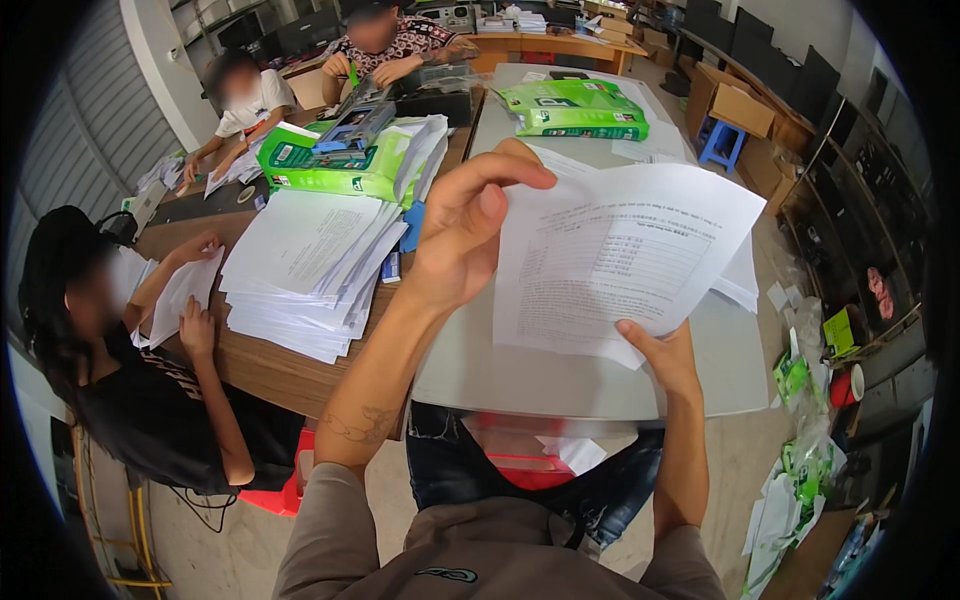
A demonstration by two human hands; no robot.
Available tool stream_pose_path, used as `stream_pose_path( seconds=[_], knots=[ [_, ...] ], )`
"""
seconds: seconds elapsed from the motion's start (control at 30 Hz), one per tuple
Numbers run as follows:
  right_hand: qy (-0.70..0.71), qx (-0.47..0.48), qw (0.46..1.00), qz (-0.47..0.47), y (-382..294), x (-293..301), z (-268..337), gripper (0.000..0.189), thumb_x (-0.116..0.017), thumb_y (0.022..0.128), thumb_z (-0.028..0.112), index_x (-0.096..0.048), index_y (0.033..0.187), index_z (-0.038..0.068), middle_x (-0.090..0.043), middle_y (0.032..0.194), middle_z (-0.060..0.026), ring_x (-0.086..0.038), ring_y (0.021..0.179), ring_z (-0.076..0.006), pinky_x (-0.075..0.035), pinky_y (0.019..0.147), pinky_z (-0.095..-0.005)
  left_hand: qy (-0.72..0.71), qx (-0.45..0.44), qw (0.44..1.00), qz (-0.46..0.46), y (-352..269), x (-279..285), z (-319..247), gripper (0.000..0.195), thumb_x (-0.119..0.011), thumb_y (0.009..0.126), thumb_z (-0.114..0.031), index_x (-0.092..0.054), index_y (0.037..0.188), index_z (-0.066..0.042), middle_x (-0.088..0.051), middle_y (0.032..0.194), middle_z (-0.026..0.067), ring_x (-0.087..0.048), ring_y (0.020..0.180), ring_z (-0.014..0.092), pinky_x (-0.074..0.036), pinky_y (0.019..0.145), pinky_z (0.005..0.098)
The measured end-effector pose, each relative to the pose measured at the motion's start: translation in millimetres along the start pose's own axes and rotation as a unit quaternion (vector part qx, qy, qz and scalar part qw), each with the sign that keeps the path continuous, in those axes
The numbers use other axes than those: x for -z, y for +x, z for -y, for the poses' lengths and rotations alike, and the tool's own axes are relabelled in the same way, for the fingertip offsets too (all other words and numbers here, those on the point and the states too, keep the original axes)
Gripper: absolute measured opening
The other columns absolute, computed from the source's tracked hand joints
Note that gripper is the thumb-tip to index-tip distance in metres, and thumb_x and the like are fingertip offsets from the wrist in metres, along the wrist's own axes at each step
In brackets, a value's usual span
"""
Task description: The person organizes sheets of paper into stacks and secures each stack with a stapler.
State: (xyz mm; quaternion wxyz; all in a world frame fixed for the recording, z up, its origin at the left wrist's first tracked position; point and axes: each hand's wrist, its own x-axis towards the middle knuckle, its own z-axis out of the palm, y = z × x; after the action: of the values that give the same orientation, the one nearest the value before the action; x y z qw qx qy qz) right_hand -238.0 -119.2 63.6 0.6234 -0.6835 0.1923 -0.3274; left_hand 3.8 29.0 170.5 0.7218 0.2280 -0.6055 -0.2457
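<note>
A printed sheet of paper (615, 255), with text and a table on it, is held up above the grey table (480, 382). My right hand (664, 352) grips its lower edge, thumb on the front. At the sheet's upper left corner is my left hand (480, 217), its index finger and thumb curled by the edge; whether they pinch the paper cannot be told. More white sheets (739, 274) lie partly hidden behind the held one. To the left, a thick stack of printed paper (300, 270) rests on the brown wooden table.
Green paper-ream wrappers (574, 109) lie at the grey table's far end. Another green package (337, 161) bears a grey and blue device part (356, 124). A person in black (172, 420) handles paper at the left; two people sit farther back. A blue stool (722, 142) stands at the right.
</note>
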Motion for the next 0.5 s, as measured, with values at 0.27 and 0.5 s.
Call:
stream_pose_path(
  seconds=[0.27,0.5],
  knots=[
    [-0.005,0.024,1.0,0.003,-2.0,-2.0,-0.9,0.047,-0.076,0.084,0.004,-0.058,0.126,-0.003,-0.066,0.118,-0.01,-0.06,0.109,-0.0186,-0.049,0.094,-0.0337,-0.02,0.0,0.999,-0.035,-0.1,-2.3,0.8,0.049,-0.057,0.099,-0.042,-0.06,0.119,0.003,-0.055,0.115,0.0088,-0.052,0.11,0.019,-0.041,0.094,0.0322],
    [-0.008,0.012,1.0,-0.006,-4.2,-4.2,-0.8,0.046,-0.077,0.085,0.005,-0.058,0.125,-0.003,-0.066,0.117,-0.0102,-0.06,0.109,-0.0187,-0.049,0.094,-0.0339,0.005,0.007,0.996,-0.092,-6.2,-6.2,3.2,0.049,-0.056,0.1,-0.039,-0.054,0.126,0.002,-0.052,0.124,0.009,-0.053,0.117,0.02,-0.042,0.099,0.034]
  ],
)
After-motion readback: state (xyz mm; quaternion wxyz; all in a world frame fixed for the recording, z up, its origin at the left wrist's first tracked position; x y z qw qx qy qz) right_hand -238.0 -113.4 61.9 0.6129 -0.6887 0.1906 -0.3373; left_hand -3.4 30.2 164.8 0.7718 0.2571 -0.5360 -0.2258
